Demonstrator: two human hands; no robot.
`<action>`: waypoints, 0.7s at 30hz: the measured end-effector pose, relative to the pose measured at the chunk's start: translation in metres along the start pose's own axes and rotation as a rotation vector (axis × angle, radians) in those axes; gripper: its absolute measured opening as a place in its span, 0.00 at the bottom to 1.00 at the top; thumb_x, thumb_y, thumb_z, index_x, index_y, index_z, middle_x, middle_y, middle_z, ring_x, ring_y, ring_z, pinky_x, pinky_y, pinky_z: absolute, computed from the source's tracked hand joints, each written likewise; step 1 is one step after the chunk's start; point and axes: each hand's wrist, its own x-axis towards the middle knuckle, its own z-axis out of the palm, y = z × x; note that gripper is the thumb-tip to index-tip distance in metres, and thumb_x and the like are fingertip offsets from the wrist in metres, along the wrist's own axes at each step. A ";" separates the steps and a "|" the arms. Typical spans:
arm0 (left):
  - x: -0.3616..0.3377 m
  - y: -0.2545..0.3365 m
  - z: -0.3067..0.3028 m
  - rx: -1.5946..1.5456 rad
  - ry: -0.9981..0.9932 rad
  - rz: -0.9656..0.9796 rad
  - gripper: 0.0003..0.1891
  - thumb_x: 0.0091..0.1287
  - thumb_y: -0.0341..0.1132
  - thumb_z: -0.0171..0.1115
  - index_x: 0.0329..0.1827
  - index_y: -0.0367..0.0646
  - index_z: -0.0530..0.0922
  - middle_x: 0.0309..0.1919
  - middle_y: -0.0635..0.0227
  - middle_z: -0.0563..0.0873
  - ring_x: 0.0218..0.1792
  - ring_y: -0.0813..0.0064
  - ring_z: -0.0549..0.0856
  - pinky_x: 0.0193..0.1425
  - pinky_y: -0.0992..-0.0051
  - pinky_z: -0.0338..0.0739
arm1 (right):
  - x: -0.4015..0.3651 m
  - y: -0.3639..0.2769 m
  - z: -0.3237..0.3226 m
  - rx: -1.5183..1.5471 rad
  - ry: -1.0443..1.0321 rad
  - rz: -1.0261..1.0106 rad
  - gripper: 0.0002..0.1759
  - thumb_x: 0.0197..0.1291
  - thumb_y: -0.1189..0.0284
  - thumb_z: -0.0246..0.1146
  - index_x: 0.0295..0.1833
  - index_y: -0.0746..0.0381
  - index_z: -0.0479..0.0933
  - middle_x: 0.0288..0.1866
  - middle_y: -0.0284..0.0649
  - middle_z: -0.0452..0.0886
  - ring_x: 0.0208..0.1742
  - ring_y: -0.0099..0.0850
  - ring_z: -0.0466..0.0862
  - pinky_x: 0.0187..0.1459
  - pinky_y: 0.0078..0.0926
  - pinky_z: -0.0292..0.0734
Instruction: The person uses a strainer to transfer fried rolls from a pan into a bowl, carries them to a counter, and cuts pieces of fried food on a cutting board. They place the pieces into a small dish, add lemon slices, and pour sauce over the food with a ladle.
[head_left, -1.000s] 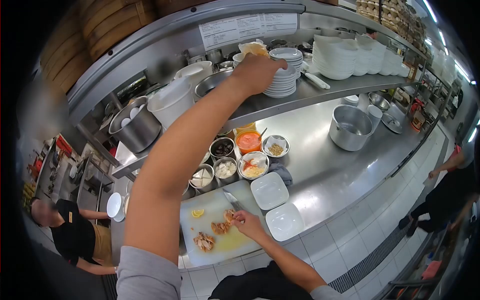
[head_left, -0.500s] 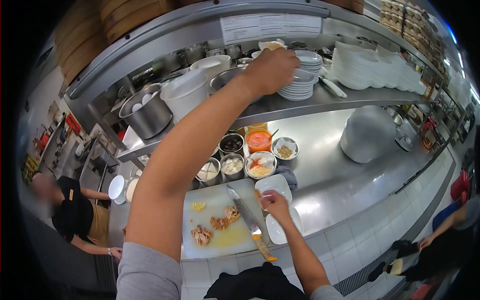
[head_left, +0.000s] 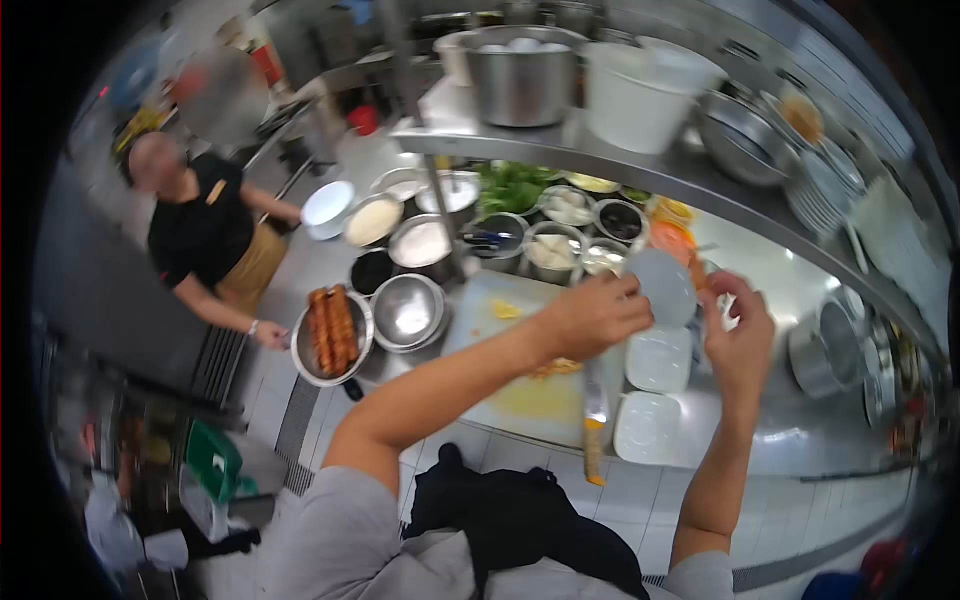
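My left hand (head_left: 608,312) holds a small white plate (head_left: 663,287) by its left edge, above the counter. Close to the plate's right side, my right hand (head_left: 738,312) pinches a small orange-brown piece (head_left: 697,273). Below them are two square white dishes, an upper one (head_left: 660,360) and a lower one (head_left: 648,427). The cutting board (head_left: 480,345) lies to the left with a lemon piece (head_left: 505,308) and chopped meat (head_left: 556,368), partly hidden by my left forearm. A knife (head_left: 596,400) with a yellowish handle rests along the board's right edge.
A co-worker (head_left: 215,225) stands at the left, one hand by a bowl of browned sausage-like pieces (head_left: 332,330). Metal bowls (head_left: 408,312) and ingredient tubs line the counter. Overhead, a shelf (head_left: 640,180) carries a pot (head_left: 522,85), white tubs and stacked plates (head_left: 822,195).
The view has swung left. My left hand has come down from the shelf plates and now holds a small plate. My right hand has risen from the square dishes to beside it.
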 end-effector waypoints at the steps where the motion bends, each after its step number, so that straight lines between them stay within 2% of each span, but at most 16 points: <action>1: -0.018 0.002 0.002 0.004 -0.004 -0.023 0.06 0.56 0.34 0.60 0.36 0.47 0.77 0.36 0.71 0.77 0.46 0.68 0.78 0.42 0.68 0.74 | -0.006 0.000 0.029 -0.035 -0.096 -0.043 0.12 0.54 0.73 0.71 0.45 0.61 0.84 0.37 0.39 0.86 0.34 0.36 0.79 0.36 0.32 0.75; 2: -0.035 0.001 0.003 0.033 -0.010 -0.044 0.06 0.56 0.34 0.60 0.36 0.47 0.77 0.36 0.71 0.77 0.46 0.68 0.78 0.42 0.68 0.74 | -0.014 -0.002 0.054 -0.057 -0.225 0.000 0.11 0.55 0.72 0.70 0.45 0.61 0.84 0.40 0.42 0.86 0.39 0.43 0.82 0.41 0.37 0.77; 3: -0.052 0.000 0.004 0.017 -0.021 -0.067 0.08 0.55 0.35 0.60 0.37 0.46 0.77 0.36 0.71 0.76 0.46 0.68 0.78 0.43 0.68 0.74 | -0.021 -0.005 0.074 -0.041 -0.234 -0.026 0.11 0.55 0.72 0.70 0.45 0.61 0.84 0.40 0.42 0.86 0.39 0.43 0.82 0.41 0.37 0.77; 5: -0.087 -0.005 0.006 0.017 -0.025 -0.118 0.10 0.54 0.35 0.61 0.38 0.46 0.77 0.36 0.71 0.76 0.47 0.67 0.77 0.44 0.68 0.74 | -0.036 -0.008 0.110 -0.183 -0.268 -0.253 0.11 0.57 0.72 0.69 0.47 0.61 0.83 0.43 0.43 0.85 0.42 0.45 0.82 0.44 0.36 0.76; 6: -0.107 -0.007 0.007 -0.005 -0.048 -0.142 0.09 0.54 0.35 0.61 0.38 0.46 0.77 0.36 0.71 0.76 0.47 0.67 0.77 0.44 0.68 0.74 | -0.044 -0.012 0.128 -0.172 -0.288 -0.273 0.11 0.57 0.72 0.69 0.47 0.61 0.83 0.43 0.43 0.85 0.42 0.45 0.82 0.44 0.36 0.76; 8: -0.142 -0.016 -0.002 -0.041 -0.066 -0.172 0.09 0.53 0.34 0.61 0.37 0.46 0.76 0.37 0.71 0.76 0.47 0.67 0.77 0.45 0.68 0.74 | -0.053 -0.020 0.164 0.060 -0.135 0.014 0.11 0.65 0.69 0.64 0.48 0.63 0.82 0.45 0.45 0.84 0.43 0.45 0.82 0.47 0.34 0.76; 9: -0.159 -0.020 -0.006 -0.025 -0.057 -0.189 0.09 0.53 0.34 0.61 0.37 0.46 0.76 0.37 0.71 0.76 0.47 0.67 0.77 0.45 0.68 0.74 | -0.065 -0.005 0.191 0.065 -0.147 -0.008 0.11 0.65 0.69 0.64 0.48 0.63 0.82 0.45 0.45 0.84 0.43 0.45 0.82 0.47 0.34 0.76; 10: -0.176 -0.026 -0.011 0.001 -0.054 -0.200 0.09 0.53 0.34 0.62 0.37 0.46 0.76 0.37 0.71 0.76 0.47 0.66 0.77 0.46 0.68 0.75 | -0.078 0.018 0.224 0.074 -0.167 0.094 0.12 0.68 0.67 0.61 0.50 0.63 0.81 0.44 0.44 0.84 0.41 0.41 0.82 0.44 0.33 0.76; 11: -0.192 -0.033 -0.019 0.026 -0.054 -0.212 0.09 0.53 0.34 0.62 0.37 0.46 0.76 0.37 0.71 0.76 0.47 0.65 0.77 0.47 0.68 0.75 | -0.081 0.023 0.250 0.084 -0.187 0.198 0.14 0.72 0.64 0.58 0.52 0.63 0.80 0.43 0.43 0.84 0.38 0.38 0.82 0.42 0.32 0.77; 12: -0.207 -0.039 -0.031 0.010 -0.036 -0.239 0.09 0.54 0.35 0.62 0.37 0.45 0.77 0.37 0.69 0.76 0.48 0.64 0.77 0.48 0.67 0.76 | -0.076 0.005 0.265 0.089 -0.198 0.181 0.14 0.72 0.64 0.58 0.52 0.63 0.80 0.43 0.43 0.84 0.38 0.38 0.82 0.42 0.32 0.77; 14: -0.244 -0.057 -0.055 -0.014 -0.043 -0.294 0.09 0.54 0.34 0.61 0.37 0.45 0.77 0.37 0.68 0.76 0.48 0.63 0.78 0.48 0.66 0.76 | -0.072 -0.038 0.294 0.814 -0.724 0.878 0.25 0.75 0.56 0.54 0.65 0.64 0.72 0.47 0.40 0.84 0.39 0.27 0.81 0.38 0.28 0.77; 15: -0.263 -0.068 -0.069 -0.047 -0.052 -0.330 0.08 0.55 0.34 0.61 0.37 0.44 0.77 0.38 0.67 0.76 0.48 0.63 0.78 0.48 0.66 0.76 | -0.070 -0.060 0.314 0.814 -0.732 0.879 0.25 0.75 0.56 0.54 0.65 0.64 0.72 0.47 0.40 0.84 0.39 0.27 0.81 0.38 0.28 0.77; 17: -0.306 -0.093 -0.099 -0.053 -0.080 -0.389 0.09 0.55 0.31 0.63 0.38 0.42 0.77 0.37 0.65 0.77 0.47 0.60 0.79 0.51 0.64 0.76 | -0.068 -0.103 0.355 0.949 -0.702 0.946 0.28 0.76 0.53 0.50 0.68 0.63 0.70 0.46 0.41 0.84 0.32 0.25 0.80 0.31 0.25 0.78; 19: -0.353 -0.119 -0.131 -0.024 -0.079 -0.467 0.11 0.54 0.32 0.65 0.39 0.40 0.78 0.40 0.62 0.79 0.50 0.58 0.80 0.53 0.63 0.77 | -0.064 -0.147 0.372 0.935 -0.702 0.942 0.32 0.76 0.50 0.49 0.71 0.65 0.67 0.47 0.42 0.84 0.32 0.25 0.81 0.32 0.23 0.78; 21: -0.401 -0.143 -0.159 0.065 -0.051 -0.577 0.11 0.53 0.29 0.66 0.39 0.39 0.79 0.39 0.62 0.80 0.48 0.56 0.80 0.53 0.63 0.78 | -0.065 -0.171 0.378 0.898 -0.706 0.890 0.32 0.76 0.50 0.50 0.70 0.66 0.68 0.47 0.42 0.85 0.30 0.24 0.80 0.31 0.20 0.77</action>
